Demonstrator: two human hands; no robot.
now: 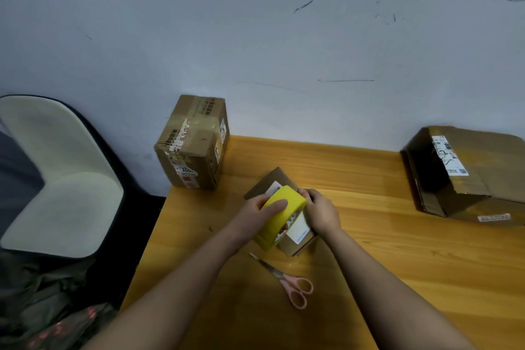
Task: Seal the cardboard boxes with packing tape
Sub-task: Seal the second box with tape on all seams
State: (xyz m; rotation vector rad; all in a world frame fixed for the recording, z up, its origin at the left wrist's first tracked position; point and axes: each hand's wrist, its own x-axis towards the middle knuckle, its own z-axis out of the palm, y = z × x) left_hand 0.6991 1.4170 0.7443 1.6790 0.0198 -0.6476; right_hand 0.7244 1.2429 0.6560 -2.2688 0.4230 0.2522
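The left hand (pixel 257 212) curls round a yellow tape roll (pixel 279 214), holding it on top of a small box (pixel 287 216) in the middle of the counter (pixel 383 221). The right hand (pixel 321 210) rests just right of the roll, fingers bent at its edge; what that grip holds cannot be told. Pink scissors (pixel 287 281) lie near the box, on its near side. A taped box (pixel 193 142) stands beyond it to the left, an open box (pixel 466 170) well to its right.
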